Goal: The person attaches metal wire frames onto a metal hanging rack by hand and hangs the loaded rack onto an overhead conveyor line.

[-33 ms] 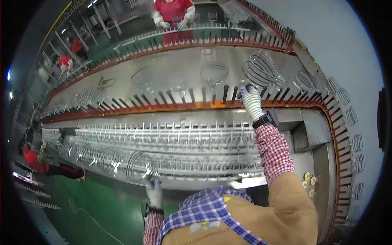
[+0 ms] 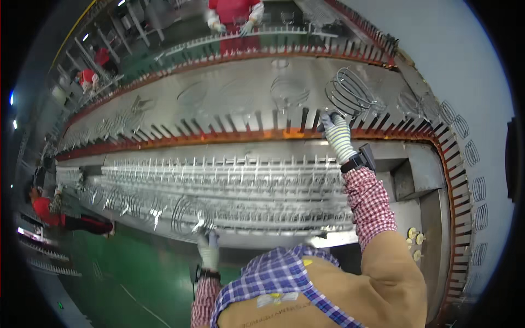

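Observation:
Both of my hands wear pale knitted gloves with striped cuffs. My right hand (image 2: 337, 131), stretched forward at the row of dark pegs, is closed on the stem of a wire basket-like piece (image 2: 351, 92) made of several round metal rings. Its fingertips are partly hidden. Lower left, my left hand (image 2: 208, 247) is closed at the end of another ringed wire piece (image 2: 187, 215). That one lies at the near edge of a stack of metal bars with short prongs (image 2: 235, 186); the exact grip is blurred.
An orange-edged rail with dark pegs (image 2: 219, 136) crosses ahead and curves down the right side. More wire ring pieces (image 2: 290, 92) hang along it. Small yellowish discs (image 2: 415, 240) lie at right. A co-worker in red (image 2: 235, 16) stands across, another person (image 2: 49, 213) at far left.
My left hand and its ringed wire piece have shifted slightly right and up. My right hand stays nearly where it was, still holding its wire piece. Pieces hanging along the rail have shifted slightly.

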Demonstrator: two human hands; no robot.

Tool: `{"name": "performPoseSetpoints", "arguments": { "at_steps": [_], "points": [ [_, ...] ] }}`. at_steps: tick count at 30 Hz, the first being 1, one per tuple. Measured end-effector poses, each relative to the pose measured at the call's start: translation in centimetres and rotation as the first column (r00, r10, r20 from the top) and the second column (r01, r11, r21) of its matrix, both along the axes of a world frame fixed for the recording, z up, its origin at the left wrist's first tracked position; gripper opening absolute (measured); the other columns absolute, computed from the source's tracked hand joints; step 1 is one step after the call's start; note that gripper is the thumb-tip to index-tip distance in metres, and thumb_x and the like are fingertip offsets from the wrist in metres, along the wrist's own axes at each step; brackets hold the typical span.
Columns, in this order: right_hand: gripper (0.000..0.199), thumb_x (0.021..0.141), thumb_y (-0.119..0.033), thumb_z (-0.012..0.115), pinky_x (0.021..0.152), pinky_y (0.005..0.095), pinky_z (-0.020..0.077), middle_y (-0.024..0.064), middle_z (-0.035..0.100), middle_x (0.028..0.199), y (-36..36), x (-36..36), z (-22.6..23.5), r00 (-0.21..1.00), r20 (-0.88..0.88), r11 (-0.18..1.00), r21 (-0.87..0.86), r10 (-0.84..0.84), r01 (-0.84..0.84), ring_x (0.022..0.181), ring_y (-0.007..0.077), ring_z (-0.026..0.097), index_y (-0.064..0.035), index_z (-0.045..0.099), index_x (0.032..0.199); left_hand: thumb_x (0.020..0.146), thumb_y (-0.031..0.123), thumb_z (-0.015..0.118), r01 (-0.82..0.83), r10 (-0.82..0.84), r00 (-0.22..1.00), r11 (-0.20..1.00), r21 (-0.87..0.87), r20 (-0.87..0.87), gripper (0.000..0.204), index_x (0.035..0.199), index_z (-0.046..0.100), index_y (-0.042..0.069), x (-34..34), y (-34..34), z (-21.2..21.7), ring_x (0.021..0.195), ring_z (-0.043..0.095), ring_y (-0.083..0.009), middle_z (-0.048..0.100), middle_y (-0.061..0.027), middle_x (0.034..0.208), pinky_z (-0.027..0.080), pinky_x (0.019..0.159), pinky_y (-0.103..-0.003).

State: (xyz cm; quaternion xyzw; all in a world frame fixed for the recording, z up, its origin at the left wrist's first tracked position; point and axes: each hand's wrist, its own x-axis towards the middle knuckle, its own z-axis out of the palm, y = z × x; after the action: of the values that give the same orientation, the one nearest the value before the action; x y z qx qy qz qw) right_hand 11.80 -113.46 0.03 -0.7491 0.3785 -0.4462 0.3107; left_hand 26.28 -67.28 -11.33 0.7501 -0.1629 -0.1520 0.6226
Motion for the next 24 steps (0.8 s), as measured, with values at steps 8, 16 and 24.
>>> {"name": "performPoseSetpoints", "arguments": {
  "at_steps": [8,16,24],
  "points": [
    [0.033,0.082,-0.034,0.047,0.046,0.0308,0.0437,0.0094,0.058,0.060,25.6,-2.4,-6.4,0.844,-0.327,0.891,0.316,0.425,-0.327,0.048,0.0189,0.053,-0.0028,0.056,0.082,0.084,0.029,0.040,0.138,-0.322,0.898,0.853,0.504,0.299,0.042,0.114,0.045,0.001,5.2,1.8,-7.7,0.094,0.051,-0.0343,0.053,-0.0192,0.105,0.040,0.080,-0.040],
    [0.026,0.076,-0.028,0.049,0.064,0.0372,0.0443,0.0151,0.059,0.081,32.9,-1.7,-12.3,0.844,-0.503,0.929,-0.192,0.183,-0.316,0.075,0.0273,0.056,-0.0071,0.056,0.090,0.081,0.030,0.044,0.159,-0.413,0.847,0.799,0.580,0.336,0.034,0.101,0.053,0.004,4.7,1.7,-3.9,0.078,0.053,-0.0377,0.056,-0.0227,0.087,0.042,0.068,-0.044],
    [0.051,0.076,-0.037,0.047,0.086,0.0499,0.0326,0.0159,0.042,0.117,34.2,-1.5,-10.5,0.613,-0.777,0.980,0.022,0.140,-0.196,0.105,0.0324,0.042,-0.0130,0.035,0.120,0.082,0.031,0.044,0.046,-0.321,0.673,0.917,0.396,0.666,0.038,0.107,0.047,0.003,5.3,2.6,-7.3,0.081,0.052,-0.0399,0.056,-0.0226,0.089,0.040,0.070,-0.045]
  ]
}}
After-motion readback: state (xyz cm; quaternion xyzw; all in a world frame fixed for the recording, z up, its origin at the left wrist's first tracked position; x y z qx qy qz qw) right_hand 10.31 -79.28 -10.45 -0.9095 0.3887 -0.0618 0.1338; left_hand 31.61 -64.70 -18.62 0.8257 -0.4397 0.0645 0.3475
